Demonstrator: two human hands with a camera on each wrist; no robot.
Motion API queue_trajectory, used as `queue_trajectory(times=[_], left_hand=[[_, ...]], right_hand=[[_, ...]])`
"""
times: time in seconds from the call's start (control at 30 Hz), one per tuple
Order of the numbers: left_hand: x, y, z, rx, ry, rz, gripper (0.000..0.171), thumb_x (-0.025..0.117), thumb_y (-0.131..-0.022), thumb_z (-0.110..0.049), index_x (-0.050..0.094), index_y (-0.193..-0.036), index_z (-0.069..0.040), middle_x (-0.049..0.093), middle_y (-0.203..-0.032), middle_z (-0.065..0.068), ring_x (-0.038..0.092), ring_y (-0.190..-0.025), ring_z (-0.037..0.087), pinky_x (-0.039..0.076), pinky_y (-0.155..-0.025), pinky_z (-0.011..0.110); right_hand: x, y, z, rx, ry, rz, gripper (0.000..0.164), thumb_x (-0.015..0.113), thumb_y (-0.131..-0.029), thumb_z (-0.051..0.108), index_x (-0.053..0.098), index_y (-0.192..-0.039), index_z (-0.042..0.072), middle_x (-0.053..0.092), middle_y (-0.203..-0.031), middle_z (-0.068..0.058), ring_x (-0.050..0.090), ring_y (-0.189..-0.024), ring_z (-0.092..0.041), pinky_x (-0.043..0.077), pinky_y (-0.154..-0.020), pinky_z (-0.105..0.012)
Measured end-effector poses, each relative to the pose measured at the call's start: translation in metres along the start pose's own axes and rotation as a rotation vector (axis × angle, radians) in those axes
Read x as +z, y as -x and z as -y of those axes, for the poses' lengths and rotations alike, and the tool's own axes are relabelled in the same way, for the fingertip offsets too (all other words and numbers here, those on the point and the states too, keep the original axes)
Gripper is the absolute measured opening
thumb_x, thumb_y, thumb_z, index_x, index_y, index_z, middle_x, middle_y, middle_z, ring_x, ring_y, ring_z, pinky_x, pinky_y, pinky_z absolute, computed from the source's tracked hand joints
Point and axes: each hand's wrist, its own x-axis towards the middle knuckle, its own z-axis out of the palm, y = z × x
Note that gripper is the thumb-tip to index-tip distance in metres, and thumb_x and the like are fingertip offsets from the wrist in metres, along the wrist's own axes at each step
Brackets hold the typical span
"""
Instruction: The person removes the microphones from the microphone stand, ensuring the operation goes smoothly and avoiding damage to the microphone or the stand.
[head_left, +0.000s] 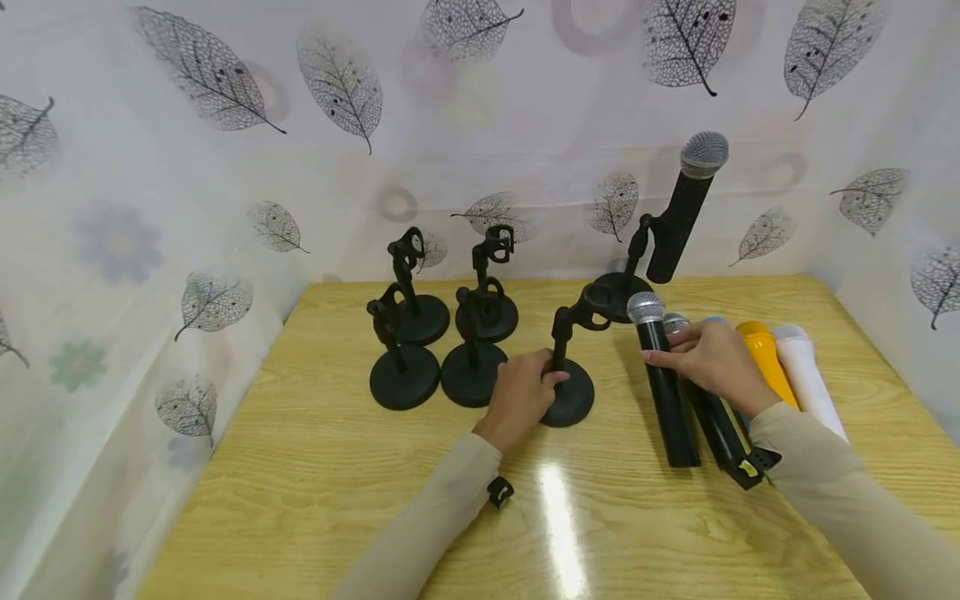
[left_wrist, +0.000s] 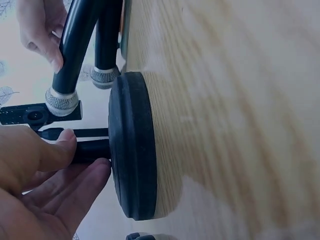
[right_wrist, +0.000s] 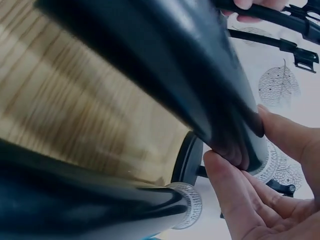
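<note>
My left hand grips the upright post of a black desktop microphone stand, just above its round base. In the left wrist view, thumb and fingers of the left hand close on that post beside the thick base. My right hand pinches a black microphone with a silver mesh head, near its upper end. The right wrist view shows the thumb and fingers of the right hand on either side of its glossy body. A second black microphone lies beside it, partly hidden.
Several empty black stands stand left of my left hand. At the back right, another stand holds an upright black microphone. Right of my right hand lie a yellow microphone, a white microphone and a partly hidden blue-topped one.
</note>
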Motion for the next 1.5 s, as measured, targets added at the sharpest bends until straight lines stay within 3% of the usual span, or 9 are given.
queue_trajectory(times=[0.43, 0.97, 1.5], left_hand=[[0.011, -0.033, 0.006, -0.011, -0.002, -0.048, 0.012, 0.07, -0.098, -0.02, 0.07, -0.093, -0.008, 0.071, -0.082, 0.002, 0.063, -0.069, 0.009, 0.049, -0.062, 0.023], [0.019, -0.059, 0.013, -0.078, -0.016, -0.126, 0.014, 0.07, -0.098, -0.019, 0.073, -0.102, -0.006, 0.076, -0.093, 0.006, 0.073, -0.084, 0.019, 0.058, -0.076, 0.037], [0.023, -0.088, 0.018, -0.16, -0.008, -0.166, 0.018, 0.07, -0.098, -0.022, 0.075, -0.107, -0.008, 0.076, -0.098, 0.006, 0.072, -0.093, 0.023, 0.051, -0.091, 0.045]], right_hand=[[0.006, -0.001, -0.013, 0.019, 0.102, 0.047, 0.065, 0.083, -0.083, 0.047, 0.071, -0.105, -0.014, 0.073, -0.093, -0.025, 0.072, -0.078, -0.029, 0.058, -0.065, -0.039], [0.006, -0.002, -0.027, 0.05, 0.161, 0.045, 0.07, 0.081, -0.083, 0.05, 0.07, -0.108, -0.015, 0.071, -0.103, -0.03, 0.07, -0.082, -0.034, 0.057, -0.067, -0.044], [0.008, -0.003, -0.026, 0.043, 0.193, 0.033, 0.065, 0.082, -0.084, 0.044, 0.07, -0.108, -0.015, 0.072, -0.101, -0.029, 0.07, -0.077, -0.03, 0.056, -0.065, -0.043]])
